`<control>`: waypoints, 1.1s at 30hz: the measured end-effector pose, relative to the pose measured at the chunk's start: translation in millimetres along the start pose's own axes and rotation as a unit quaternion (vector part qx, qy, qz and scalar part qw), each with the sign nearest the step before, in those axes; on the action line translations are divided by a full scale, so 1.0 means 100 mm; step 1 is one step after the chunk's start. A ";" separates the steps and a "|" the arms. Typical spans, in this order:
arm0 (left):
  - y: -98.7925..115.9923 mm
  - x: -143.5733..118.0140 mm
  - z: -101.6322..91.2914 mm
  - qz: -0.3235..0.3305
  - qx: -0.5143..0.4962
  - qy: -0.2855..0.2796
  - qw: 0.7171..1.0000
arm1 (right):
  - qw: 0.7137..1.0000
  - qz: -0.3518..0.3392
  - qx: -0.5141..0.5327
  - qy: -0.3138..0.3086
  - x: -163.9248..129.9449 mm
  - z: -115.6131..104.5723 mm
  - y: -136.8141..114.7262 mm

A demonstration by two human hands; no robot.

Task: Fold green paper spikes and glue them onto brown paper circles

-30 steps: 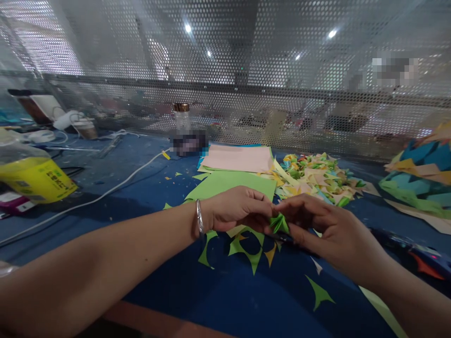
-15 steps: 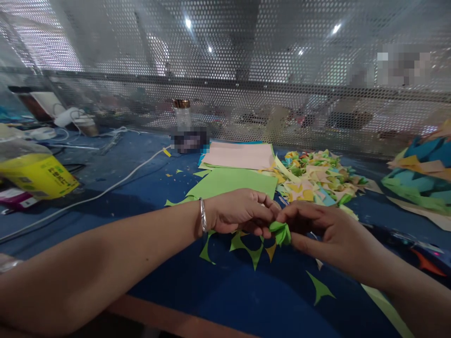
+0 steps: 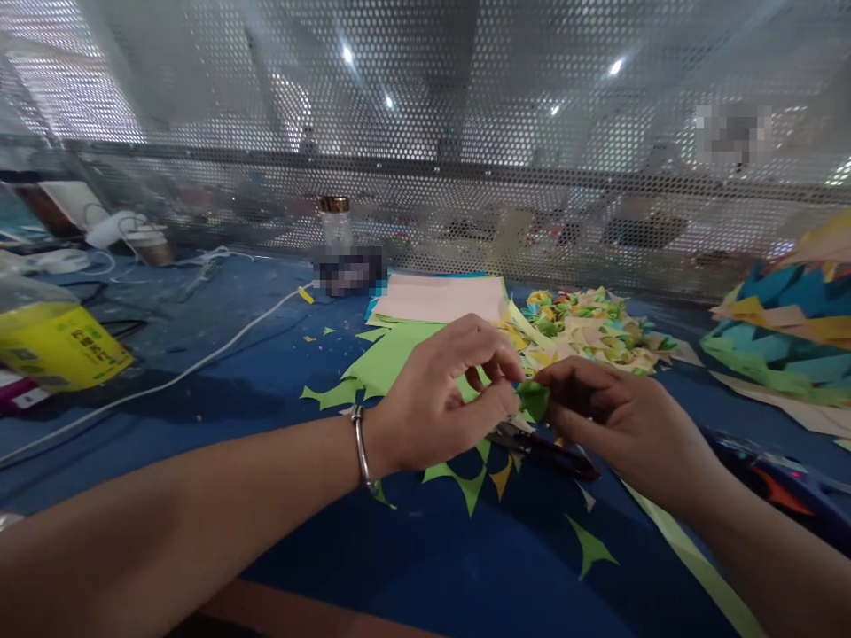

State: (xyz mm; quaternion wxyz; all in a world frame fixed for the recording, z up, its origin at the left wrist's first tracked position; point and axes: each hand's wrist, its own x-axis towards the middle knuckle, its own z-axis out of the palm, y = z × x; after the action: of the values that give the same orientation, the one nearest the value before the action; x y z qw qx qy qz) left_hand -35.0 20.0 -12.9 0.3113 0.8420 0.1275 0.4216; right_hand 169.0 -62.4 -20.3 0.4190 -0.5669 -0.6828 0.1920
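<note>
Both my hands meet over a blue table (image 3: 425, 567). My left hand (image 3: 442, 399), with a silver bracelet (image 3: 361, 449) on its wrist, pinches a small folded green paper piece (image 3: 533, 399) from the left. My right hand (image 3: 621, 421) grips the same piece from the right. Below the hands lie scissors (image 3: 545, 447) and green paper offcuts (image 3: 465, 483). A green paper sheet (image 3: 389, 354) lies just behind my left hand.
A pink sheet (image 3: 442, 299) and a heap of small folded coloured papers (image 3: 589, 328) lie behind. Coloured paper scraps (image 3: 777, 346) pile at right. A yellow packet (image 3: 57, 346), a white cable (image 3: 199, 359) and a glass jar (image 3: 334, 221) sit left; a perforated metal screen (image 3: 465, 133) backs the table.
Both hands have lifted a little off the table. My left hand has turned upward and its fingers have closed over the green piece, which now looks more pressed together.
</note>
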 end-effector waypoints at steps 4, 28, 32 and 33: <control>0.02 -0.02 0.01 0.047 0.028 -0.008 0.998 | 1.000 -0.005 -0.014 -0.001 0.01 0.00 -0.04; -0.03 -0.04 0.05 0.075 0.060 -0.004 0.995 | 1.000 -0.001 -0.002 -0.002 0.00 0.00 0.01; 0.01 -0.05 0.05 0.084 0.076 -0.014 0.993 | 1.000 -0.007 0.005 0.000 0.00 0.01 0.01; 0.02 -0.06 0.06 0.083 0.080 -0.019 0.993 | 1.000 -0.007 0.004 0.000 0.00 0.01 0.01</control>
State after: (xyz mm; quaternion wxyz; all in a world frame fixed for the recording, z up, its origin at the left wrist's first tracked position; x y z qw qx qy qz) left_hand -34.3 13.7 -18.0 0.2090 0.8797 0.0849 0.4187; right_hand 168.7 -62.0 -21.2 0.4225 -0.5605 -0.6859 0.1923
